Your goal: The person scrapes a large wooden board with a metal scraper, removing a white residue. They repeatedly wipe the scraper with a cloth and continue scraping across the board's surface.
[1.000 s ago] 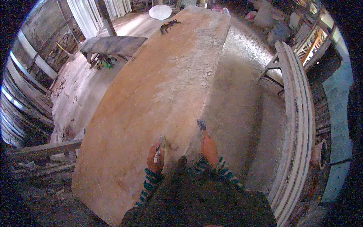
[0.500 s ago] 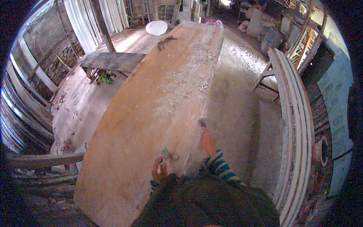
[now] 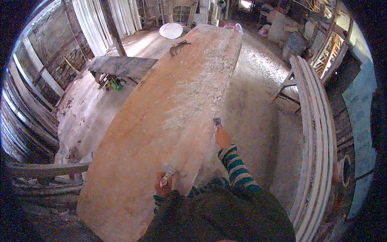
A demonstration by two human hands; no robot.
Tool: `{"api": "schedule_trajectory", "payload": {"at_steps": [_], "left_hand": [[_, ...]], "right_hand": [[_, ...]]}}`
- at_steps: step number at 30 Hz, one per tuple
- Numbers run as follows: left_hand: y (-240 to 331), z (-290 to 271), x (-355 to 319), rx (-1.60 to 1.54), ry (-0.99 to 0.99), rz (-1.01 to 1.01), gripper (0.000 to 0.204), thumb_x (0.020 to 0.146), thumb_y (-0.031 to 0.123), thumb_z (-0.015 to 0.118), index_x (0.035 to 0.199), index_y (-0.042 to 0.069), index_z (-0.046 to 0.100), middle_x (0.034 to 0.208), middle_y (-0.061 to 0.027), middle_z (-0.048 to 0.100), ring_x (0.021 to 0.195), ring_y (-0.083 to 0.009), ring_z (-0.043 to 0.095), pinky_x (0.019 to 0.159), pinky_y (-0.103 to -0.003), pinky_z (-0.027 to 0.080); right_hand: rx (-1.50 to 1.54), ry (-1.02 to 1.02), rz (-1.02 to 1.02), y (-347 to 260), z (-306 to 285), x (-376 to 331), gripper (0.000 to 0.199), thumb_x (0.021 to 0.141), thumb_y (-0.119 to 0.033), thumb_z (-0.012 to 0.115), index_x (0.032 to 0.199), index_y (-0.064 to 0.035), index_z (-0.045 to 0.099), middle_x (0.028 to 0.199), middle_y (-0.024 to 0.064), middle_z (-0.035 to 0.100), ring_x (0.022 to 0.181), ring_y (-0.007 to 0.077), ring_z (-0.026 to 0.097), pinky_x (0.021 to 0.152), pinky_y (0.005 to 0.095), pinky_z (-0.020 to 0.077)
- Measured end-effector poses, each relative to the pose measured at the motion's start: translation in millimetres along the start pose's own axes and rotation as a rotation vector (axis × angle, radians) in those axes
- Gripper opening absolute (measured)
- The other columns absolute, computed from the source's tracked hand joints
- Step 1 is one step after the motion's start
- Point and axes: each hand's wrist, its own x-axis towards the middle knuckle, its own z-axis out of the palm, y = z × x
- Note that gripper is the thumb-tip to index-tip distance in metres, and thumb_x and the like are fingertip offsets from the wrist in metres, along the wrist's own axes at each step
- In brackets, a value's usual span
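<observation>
A long wooden board (image 3: pixel 133 149) stretches away in front of me, with flakes of whitish plaster (image 3: pixel 197 92) spread over its far and right part. Low on the board, my left hand (image 3: pixel 163 184) is closed round a small tool with a pale flat end (image 3: pixel 168 168); its exact kind is unclear. My right hand (image 3: pixel 222 138) reaches forward along the board's right edge. Its fingers are closed on a small dark flat-ended tool (image 3: pixel 217 120), which meets the edge beside the plaster flakes. Both forearms wear striped sleeves.
A dark clamp-like tool (image 3: pixel 179 47) lies at the board's far left. Beyond it stands a white round disc (image 3: pixel 171 30). A wooden bench (image 3: pixel 125 66) is on the left, long pale planks (image 3: pixel 316 141) on a trestle on the right. A blue barrel (image 3: pixel 292 46) stands farther back.
My right hand has moved forward along the board's edge with its tool. My left hand has shifted slightly left and turned, its tool still in it. The view has tilted slightly.
</observation>
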Motion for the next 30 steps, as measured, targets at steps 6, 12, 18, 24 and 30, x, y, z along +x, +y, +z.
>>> {"api": "schedule_trajectory", "payload": {"at_steps": [6, 12, 18, 24, 30], "left_hand": [[-0.4, 3.8, 7.6, 0.166, -0.078, -0.288, 0.021, 0.085, 0.024, 0.063, 0.094, 0.006, 0.055, 0.068, -0.0102, 0.061, 0.064, -0.0260, 0.063, 0.058, -0.036, 0.050], [8.7, 37.8, 16.2, 0.247, 0.087, -0.291, 0.019, 0.085, 0.019, 0.062, 0.094, 0.005, 0.054, 0.070, -0.0106, 0.061, 0.066, -0.0231, 0.062, 0.058, -0.034, 0.049], [14.0, 53.9, 21.8, 0.281, 0.177, -0.220, 0.017, 0.085, 0.015, 0.062, 0.094, 0.004, 0.053, 0.072, -0.0107, 0.061, 0.067, -0.0201, 0.061, 0.059, -0.032, 0.048], [13.2, 60.5, 30.0, 0.012, 0.094, -0.359, 0.017, 0.084, 0.011, 0.061, 0.097, 0.003, 0.054, 0.074, -0.0118, 0.062, 0.070, -0.0171, 0.060, 0.061, -0.032, 0.049], [36.4, 78.5, 34.1, 0.142, 0.066, -0.519, 0.020, 0.083, 0.013, 0.063, 0.098, 0.004, 0.055, 0.075, -0.0132, 0.062, 0.067, -0.0195, 0.061, 0.061, -0.032, 0.049]], "right_hand": [[0.053, -0.173, 0.276, -14.6, -36.3, -14.3, 0.040, 0.093, -0.026, 0.043, 0.124, -0.0016, 0.047, 0.097, 0.0257, 0.063, 0.086, 0.0459, 0.060, 0.078, 0.0530, 0.0472], [0.211, -0.216, 0.275, 7.8, -34.8, 43.4, 0.035, 0.093, -0.029, 0.044, 0.112, -0.0006, 0.050, 0.092, 0.0267, 0.062, 0.083, 0.0476, 0.059, 0.073, 0.0554, 0.0464], [0.139, -0.275, 0.135, 12.3, -57.8, 20.6, 0.033, 0.093, -0.030, 0.045, 0.107, -0.0005, 0.049, 0.087, 0.0291, 0.061, 0.079, 0.0461, 0.060, 0.067, 0.0571, 0.0462], [0.220, -0.216, 0.077, -12.2, -45.9, 141.3, 0.033, 0.090, -0.031, 0.049, 0.106, -0.0014, 0.051, 0.085, 0.0267, 0.063, 0.079, 0.0454, 0.060, 0.069, 0.0548, 0.0470], [0.175, -0.262, -0.056, -5.2, -92.9, 192.1, 0.032, 0.089, -0.032, 0.052, 0.101, -0.0021, 0.053, 0.090, 0.0233, 0.064, 0.085, 0.0423, 0.061, 0.074, 0.0508, 0.0469]]}}
